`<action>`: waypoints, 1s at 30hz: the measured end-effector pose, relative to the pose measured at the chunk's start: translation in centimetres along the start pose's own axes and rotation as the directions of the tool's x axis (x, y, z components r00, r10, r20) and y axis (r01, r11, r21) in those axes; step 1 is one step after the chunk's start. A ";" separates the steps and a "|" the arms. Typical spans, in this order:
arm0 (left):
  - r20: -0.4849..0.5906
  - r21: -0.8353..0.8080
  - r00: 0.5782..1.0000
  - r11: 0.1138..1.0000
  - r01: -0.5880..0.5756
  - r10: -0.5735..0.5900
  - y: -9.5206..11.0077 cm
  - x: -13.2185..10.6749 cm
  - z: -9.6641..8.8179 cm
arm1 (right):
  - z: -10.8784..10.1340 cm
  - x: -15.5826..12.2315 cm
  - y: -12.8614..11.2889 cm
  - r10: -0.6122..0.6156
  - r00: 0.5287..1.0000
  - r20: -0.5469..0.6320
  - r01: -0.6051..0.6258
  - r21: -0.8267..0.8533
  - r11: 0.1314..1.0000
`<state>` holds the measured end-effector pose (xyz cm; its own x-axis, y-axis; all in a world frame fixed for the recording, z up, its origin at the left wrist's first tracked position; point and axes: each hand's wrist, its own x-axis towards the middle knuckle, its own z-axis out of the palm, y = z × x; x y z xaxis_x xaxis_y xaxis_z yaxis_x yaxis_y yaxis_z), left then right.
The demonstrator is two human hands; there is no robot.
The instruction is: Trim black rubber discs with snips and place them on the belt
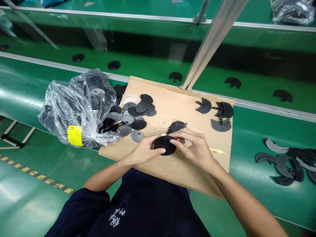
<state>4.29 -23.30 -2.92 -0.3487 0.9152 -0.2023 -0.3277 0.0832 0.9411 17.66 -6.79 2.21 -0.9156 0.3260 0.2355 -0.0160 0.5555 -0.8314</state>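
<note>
Both hands pinch one black plastic disc over the near middle of the cardboard sheet: left hand closed on its 9 o'clock edge, right hand closed on its 3 o'clock edge, fingertips working the rim. Best to keep the disc flat and steady with the left, let the right do the picking. Pile of black trimmings at 12 o'clock, loose discs and clear bag at 10, trimmed fan-shaped pieces at 2. Yellow-handled tool partly hidden behind the right hand; disc detail hard to make out.
</note>
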 end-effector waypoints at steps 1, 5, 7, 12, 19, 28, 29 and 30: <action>-0.011 0.013 1.000 1.000 -0.009 0.009 0.0 -0.1 0.1 | 0.0 -0.1 0.0 -0.010 1.000 0.000 0.010 -0.013 1.000; -0.077 0.121 0.990 0.987 -0.107 0.117 -0.1 -0.4 0.6 | 0.5 -0.7 -0.1 -0.138 0.990 -0.013 0.137 -0.060 0.989; -0.095 0.225 0.971 0.955 -0.193 0.218 0.1 -0.7 0.7 | 0.8 -1.1 -0.2 -0.203 0.979 -0.029 0.200 -0.089 0.976; 0.048 0.455 0.890 0.784 -0.423 0.453 1.4 -1.4 0.7 | 0.8 -2.2 -0.4 -0.195 0.981 0.007 0.193 -0.199 0.961; 0.226 0.561 0.765 0.562 -0.608 0.603 3.0 -1.4 0.3 | 0.0 -2.9 -1.2 -0.283 0.950 0.132 0.312 -0.400 0.862; 0.327 0.589 0.717 0.462 -0.664 0.615 2.9 -2.1 0.0 | -0.1 -3.3 -1.8 -0.289 0.944 0.160 0.330 -0.401 0.855; 0.337 0.593 0.726 0.464 -0.658 0.599 2.9 -2.2 -0.1 | -0.1 -3.4 -1.9 -0.291 0.942 0.168 0.335 -0.410 0.849; 0.337 0.594 0.725 0.462 -0.659 0.601 2.8 -2.3 -0.1 | -0.2 -3.4 -1.9 -0.293 0.940 0.176 0.340 -0.419 0.842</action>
<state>4.07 -25.18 0.18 -0.1535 0.8465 0.5098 0.5997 -0.3302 0.7289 20.86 -8.86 3.10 -0.9266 0.0093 0.3760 -0.1567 0.8993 -0.4084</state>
